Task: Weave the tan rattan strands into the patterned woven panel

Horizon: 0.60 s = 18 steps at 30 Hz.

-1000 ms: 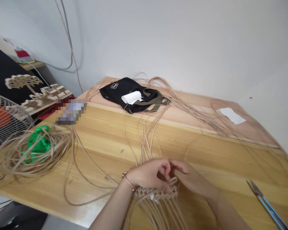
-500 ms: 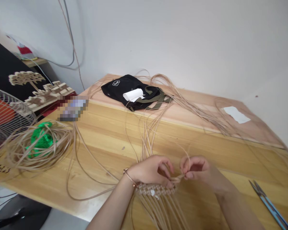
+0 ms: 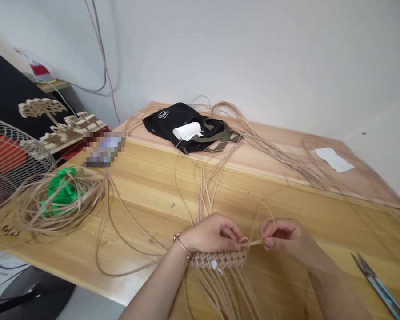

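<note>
A narrow woven band of tan rattan strips [image 3: 220,259] lies near the front edge of the wooden table [image 3: 146,200], with loose strips trailing from it toward me and away across the table. My left hand [image 3: 210,233], a thin bracelet at its wrist, is closed over the band's upper edge and pins it down. My right hand [image 3: 283,235] is just right of the band, pinching one rattan strip [image 3: 255,242] that runs out of the weave and loops upward.
A coil of rattan with green plastic [image 3: 58,198] sits at the table's left end, beside a fan grille [image 3: 10,160]. A black bag with a white paper roll [image 3: 183,126] lies at the back. Scissors [image 3: 375,278] rest at the right front. White paper [image 3: 333,159] lies far right.
My right hand has drawn away from my left hand to the right, pulling one strip out of the weave so that it forms a loop. My left hand stays on the band.
</note>
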Tool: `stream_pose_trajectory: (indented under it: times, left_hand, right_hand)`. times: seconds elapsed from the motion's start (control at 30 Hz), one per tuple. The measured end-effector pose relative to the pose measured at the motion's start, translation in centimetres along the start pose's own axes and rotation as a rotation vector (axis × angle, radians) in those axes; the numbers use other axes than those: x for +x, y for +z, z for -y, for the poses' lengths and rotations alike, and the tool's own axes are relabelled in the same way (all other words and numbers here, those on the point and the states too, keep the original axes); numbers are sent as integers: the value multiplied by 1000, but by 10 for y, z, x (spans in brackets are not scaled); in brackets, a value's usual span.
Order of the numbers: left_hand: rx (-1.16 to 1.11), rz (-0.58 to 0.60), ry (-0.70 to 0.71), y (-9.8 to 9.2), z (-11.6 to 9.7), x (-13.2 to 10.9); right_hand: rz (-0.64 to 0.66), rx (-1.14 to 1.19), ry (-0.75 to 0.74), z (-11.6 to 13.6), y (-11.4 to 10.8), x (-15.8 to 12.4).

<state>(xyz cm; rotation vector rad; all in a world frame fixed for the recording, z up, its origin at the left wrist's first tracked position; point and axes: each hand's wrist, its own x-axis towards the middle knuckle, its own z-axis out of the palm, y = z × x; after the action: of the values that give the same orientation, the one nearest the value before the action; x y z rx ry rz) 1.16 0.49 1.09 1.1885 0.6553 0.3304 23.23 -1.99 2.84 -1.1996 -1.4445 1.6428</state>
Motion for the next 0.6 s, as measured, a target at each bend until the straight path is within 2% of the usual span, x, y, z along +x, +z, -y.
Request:
stream_pose_trajectory:
  times: [0.1, 0.3, 0.47, 0.6]
  left_hand:
    - [71, -33, 7, 1, 1, 0]
    - [142, -37, 37, 2, -2, -1]
    - [186, -61, 50, 2, -2, 1]
    - [133, -61, 47, 3, 0, 2]
  right_hand:
    - [-18, -57, -17, 4, 8, 3]
    - [-189, -406, 74, 24, 38, 17]
    - [-126, -665, 67, 36, 48, 16]
    - [-37, -718, 170, 37, 44, 8]
